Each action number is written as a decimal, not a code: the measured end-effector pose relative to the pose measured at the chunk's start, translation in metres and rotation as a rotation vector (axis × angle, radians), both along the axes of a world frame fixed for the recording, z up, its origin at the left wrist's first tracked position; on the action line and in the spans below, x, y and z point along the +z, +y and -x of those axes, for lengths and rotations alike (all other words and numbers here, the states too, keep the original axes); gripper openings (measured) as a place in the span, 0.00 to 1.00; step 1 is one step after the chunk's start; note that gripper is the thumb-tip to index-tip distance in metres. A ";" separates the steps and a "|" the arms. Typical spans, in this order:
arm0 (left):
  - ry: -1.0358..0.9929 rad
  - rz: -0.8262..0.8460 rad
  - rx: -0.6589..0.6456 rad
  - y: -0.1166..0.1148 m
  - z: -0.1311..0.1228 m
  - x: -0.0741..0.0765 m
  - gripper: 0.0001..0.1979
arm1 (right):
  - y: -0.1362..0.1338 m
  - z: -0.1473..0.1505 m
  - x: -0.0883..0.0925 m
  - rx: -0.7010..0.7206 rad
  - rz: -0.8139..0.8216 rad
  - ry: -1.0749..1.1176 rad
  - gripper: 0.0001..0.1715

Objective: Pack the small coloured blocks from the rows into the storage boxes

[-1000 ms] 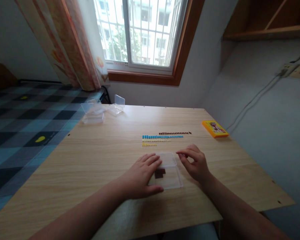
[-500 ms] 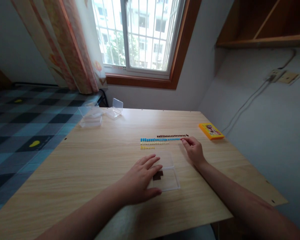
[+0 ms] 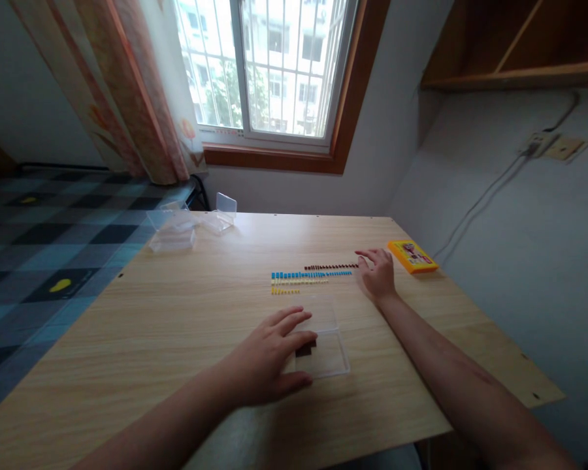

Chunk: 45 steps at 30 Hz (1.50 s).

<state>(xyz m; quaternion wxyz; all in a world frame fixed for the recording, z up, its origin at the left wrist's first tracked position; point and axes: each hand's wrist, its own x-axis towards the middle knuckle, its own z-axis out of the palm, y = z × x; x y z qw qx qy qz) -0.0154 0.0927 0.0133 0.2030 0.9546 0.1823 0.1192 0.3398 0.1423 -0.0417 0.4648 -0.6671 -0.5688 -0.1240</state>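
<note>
My left hand point(image 3: 280, 356) lies with fingers spread over the left side of an open clear plastic box point(image 3: 342, 358). Inside the box, partly under my fingers, are dark brown flat pieces point(image 3: 304, 350). Beyond it run rows of tiny building bricks: a brown row point(image 3: 328, 266), a blue row point(image 3: 313, 275), a pale row point(image 3: 301, 282) and a short yellow row point(image 3: 281, 292). At the right end of the brown row is my right hand point(image 3: 378, 273), its index finger stretched out and apart from the thumb. Nothing shows between those fingers.
An orange-yellow box point(image 3: 412, 256) with a printed top lies near the table's right edge. Several clear plastic cases point(image 3: 174, 238) stand at the far left corner. A bed point(image 3: 73, 261) adjoins the left side; a cable point(image 3: 475, 209) hangs along the right wall.
My right hand has moved from the right end of the blue row slightly away to the brown row, and its pinched fingers have opened. My left hand stays on the clear box. The view has shifted slightly.
</note>
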 end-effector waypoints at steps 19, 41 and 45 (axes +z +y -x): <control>-0.558 -0.197 0.275 0.029 0.017 0.017 0.08 | -0.001 -0.042 -0.008 -0.023 0.139 -0.003 0.13; -0.502 -0.064 0.527 0.050 0.025 0.007 0.15 | -0.024 -0.011 0.027 -0.088 0.606 -0.225 0.10; -0.498 -0.083 0.454 0.049 0.024 0.006 0.16 | -0.034 -0.004 0.038 -0.060 0.676 -0.230 0.07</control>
